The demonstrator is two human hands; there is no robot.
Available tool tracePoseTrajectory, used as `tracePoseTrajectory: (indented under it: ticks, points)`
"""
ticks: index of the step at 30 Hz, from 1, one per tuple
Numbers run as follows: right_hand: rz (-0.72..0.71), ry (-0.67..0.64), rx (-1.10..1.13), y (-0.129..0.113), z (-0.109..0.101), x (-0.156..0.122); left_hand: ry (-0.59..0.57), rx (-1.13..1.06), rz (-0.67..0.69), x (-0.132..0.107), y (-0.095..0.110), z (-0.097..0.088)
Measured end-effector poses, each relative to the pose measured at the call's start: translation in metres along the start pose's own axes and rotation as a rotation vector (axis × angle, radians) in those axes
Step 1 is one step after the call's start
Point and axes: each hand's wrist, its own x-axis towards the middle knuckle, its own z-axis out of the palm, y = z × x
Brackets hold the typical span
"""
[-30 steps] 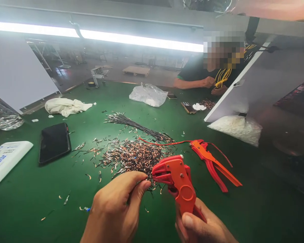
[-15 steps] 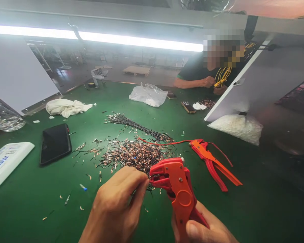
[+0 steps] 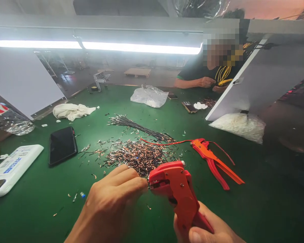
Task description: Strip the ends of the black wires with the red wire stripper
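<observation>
The wire stripper [image 3: 181, 189], orange with a red nose, is above the bench [image 3: 152, 226], grasped in the right hand [image 3: 209, 224]. The left hand [image 3: 112, 197] bends close at its mouth; whether it pinches something, I cannot tell. I count one second stripper [image 3: 207, 155], lying, and one wire bundle [image 3: 142, 127]. A clear bag [image 3: 239, 127] holds white stuff.

To the left of the pistol-shaped red and orange plastic tool [image 3: 179, 190], the bare left hand [image 3: 116, 195] shows a broad, smooth back, a row of rounded knuckles and slender fingers, with its thumb side blurred; the bare surface runs on down to the wrist. Below the tool and to its right, the bare right hand [image 3: 214, 224] has a sturdy thumb [image 3: 204, 235] with a short, rounded nail, partly cut off by the view's lower edge.
</observation>
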Motion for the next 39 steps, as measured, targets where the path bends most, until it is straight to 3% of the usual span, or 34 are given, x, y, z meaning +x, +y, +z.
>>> tracePoseTrajectory:
  ticks: [4,9,12,15,19,24,29,39]
  points:
    - [0.034,-0.039,0.005,0.008,-0.003,-0.001,0.007,0.053,0.034,0.000,-0.001,-0.004]
    - [-0.052,-0.056,0.056,0.006,-0.001,0.001,-0.026,0.038,0.046,0.000,0.002,-0.006]
    - [0.025,-0.008,0.010,0.001,0.001,-0.002,0.013,0.015,0.017,0.000,0.005,-0.006]
    - [0.110,0.039,-0.025,0.002,0.000,-0.005,-0.029,0.043,-0.052,0.000,0.008,-0.008]
    - [0.058,-0.039,0.000,0.006,-0.001,-0.005,-0.063,0.096,-0.118,0.000,0.011,-0.012]
    - [0.000,-0.039,0.039,0.000,0.005,-0.002,-0.044,0.130,-0.100,0.000,0.016,-0.011]
    - [0.047,0.027,0.014,-0.002,0.008,-0.006,-0.052,0.112,-0.073,0.000,0.017,-0.013]
    - [0.069,0.142,-0.132,0.027,0.001,-0.007,-0.064,0.103,-0.060,-0.002,0.015,-0.012]
